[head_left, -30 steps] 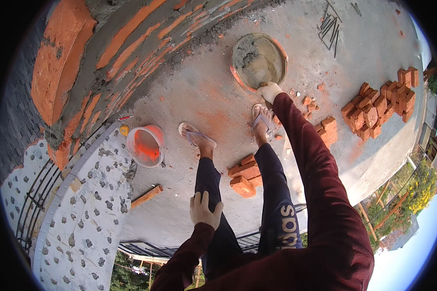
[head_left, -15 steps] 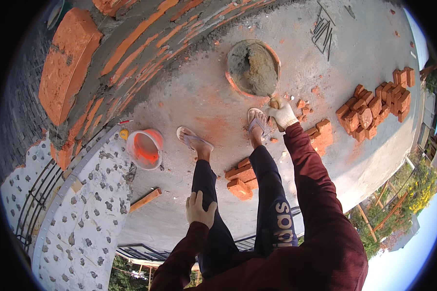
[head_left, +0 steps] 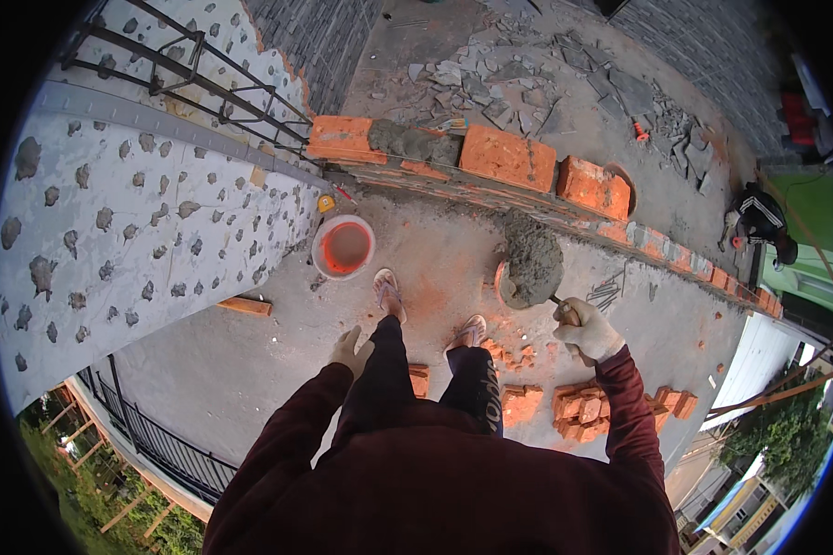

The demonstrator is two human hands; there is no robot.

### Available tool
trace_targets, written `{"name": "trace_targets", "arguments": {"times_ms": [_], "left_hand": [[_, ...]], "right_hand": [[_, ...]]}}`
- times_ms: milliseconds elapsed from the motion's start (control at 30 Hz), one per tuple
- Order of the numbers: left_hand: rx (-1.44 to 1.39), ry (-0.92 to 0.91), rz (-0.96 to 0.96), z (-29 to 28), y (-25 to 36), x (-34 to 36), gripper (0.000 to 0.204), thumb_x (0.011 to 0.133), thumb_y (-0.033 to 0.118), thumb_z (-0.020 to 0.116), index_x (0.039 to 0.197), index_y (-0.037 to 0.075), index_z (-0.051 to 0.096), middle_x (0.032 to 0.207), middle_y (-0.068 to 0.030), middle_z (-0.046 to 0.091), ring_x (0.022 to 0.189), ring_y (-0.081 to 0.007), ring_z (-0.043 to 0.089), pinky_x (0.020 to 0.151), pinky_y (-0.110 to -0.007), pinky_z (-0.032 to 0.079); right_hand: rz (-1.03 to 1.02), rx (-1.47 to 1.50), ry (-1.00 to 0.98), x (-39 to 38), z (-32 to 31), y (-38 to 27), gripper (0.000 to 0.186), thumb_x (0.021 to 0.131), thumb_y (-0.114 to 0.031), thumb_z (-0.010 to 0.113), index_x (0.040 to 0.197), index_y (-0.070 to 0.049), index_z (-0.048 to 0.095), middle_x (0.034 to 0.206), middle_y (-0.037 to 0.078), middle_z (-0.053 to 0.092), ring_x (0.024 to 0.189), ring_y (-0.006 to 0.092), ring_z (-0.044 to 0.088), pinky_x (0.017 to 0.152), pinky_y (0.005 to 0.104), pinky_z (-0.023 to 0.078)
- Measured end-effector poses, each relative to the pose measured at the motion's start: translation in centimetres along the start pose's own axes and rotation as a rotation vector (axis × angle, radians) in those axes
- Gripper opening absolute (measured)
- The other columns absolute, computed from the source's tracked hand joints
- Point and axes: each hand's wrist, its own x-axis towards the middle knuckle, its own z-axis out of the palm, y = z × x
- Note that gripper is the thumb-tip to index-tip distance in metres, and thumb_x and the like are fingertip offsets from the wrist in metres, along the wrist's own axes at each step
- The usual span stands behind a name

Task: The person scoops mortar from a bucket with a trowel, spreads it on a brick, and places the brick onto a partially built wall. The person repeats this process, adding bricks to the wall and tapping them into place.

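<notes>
My right hand (head_left: 587, 330), in a pale glove, is closed around the handle of a trowel (head_left: 565, 312). A large grey heap of mortar (head_left: 533, 261) covers its blade, which is held up in front of the brick wall. Beneath the loaded trowel, an orange-rimmed tub (head_left: 502, 285) is mostly hidden. My left hand (head_left: 350, 352), also gloved, hangs beside my left leg with its fingers apart and nothing in them. Along the top course of the low brick wall (head_left: 507, 155), wet mortar (head_left: 415, 143) lies in a gap between bricks, and a thin string runs along it.
A bucket (head_left: 344, 247) with an orange inside stands left of my feet, near a yellow tape measure (head_left: 326, 203). Stacked bricks (head_left: 580, 411) lie at my right. Steel bars (head_left: 194, 79) project beside the pitted white wall (head_left: 157, 213). Beyond the wall a co-worker (head_left: 761, 217) bends down.
My right hand has lifted the trowel from the tub, now heaped with mortar. My left hand has come off my leg. The view has swung toward the wall, with the co-worker now visible.
</notes>
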Motion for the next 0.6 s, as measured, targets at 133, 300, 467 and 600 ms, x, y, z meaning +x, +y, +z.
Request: {"name": "trace_targets", "arguments": {"times_ms": [133,300,467,600], "left_hand": [[-0.057,0.101,-0.16,-6.6,-3.4,-0.9,0.071,0.098,0.049,0.062,0.151,0.003,0.048,0.149,-0.0272,0.051,0.141,-0.0408,0.047,0.118,-0.045,0.037],[-0.408,0.303,-0.345,-7.5,-11.2,-5.2,0.074,0.1,0.046,0.06,0.156,0.0,0.04,0.156,-0.0282,0.045,0.146,-0.0362,0.043,0.12,-0.043,0.034],[-0.784,0.44,-0.566,-1.2,-10.3,-16.2,0.077,0.101,0.044,0.062,0.158,-0.001,0.036,0.161,-0.0221,0.039,0.151,-0.0297,0.036,0.123,-0.039,0.027],[-0.939,0.37,-0.784,5.9,-7.3,-22.9,0.078,0.102,0.044,0.062,0.156,-0.005,0.035,0.159,-0.0215,0.042,0.147,-0.0274,0.041,0.12,-0.038,0.033]], "right_hand": [[-0.092,-0.356,-0.137,6.2,2.1,-11.3,0.041,0.087,-0.004,0.069,0.123,0.007,0.053,0.076,0.003,0.057,0.049,0.0126,0.054,0.042,0.0318,0.046],[-0.154,-0.589,-0.214,17.3,6.0,-20.9,0.045,0.088,-0.01,0.07,0.127,0.004,0.054,0.072,0.006,0.06,0.05,0.0137,0.056,0.045,0.0335,0.049],[-0.633,-1.178,0.099,28.0,9.5,-22.5,0.021,0.084,-0.009,0.066,0.1,-0.001,0.054,0.09,0.02,0.069,0.084,0.0359,0.073,0.067,0.0487,0.057],[-0.592,-1.33,0.281,30.7,13.4,-20.2,0.032,0.087,-0.015,0.065,0.116,-0.003,0.056,0.11,0.024,0.068,0.105,0.0423,0.068,0.084,0.0502,0.055]]}}
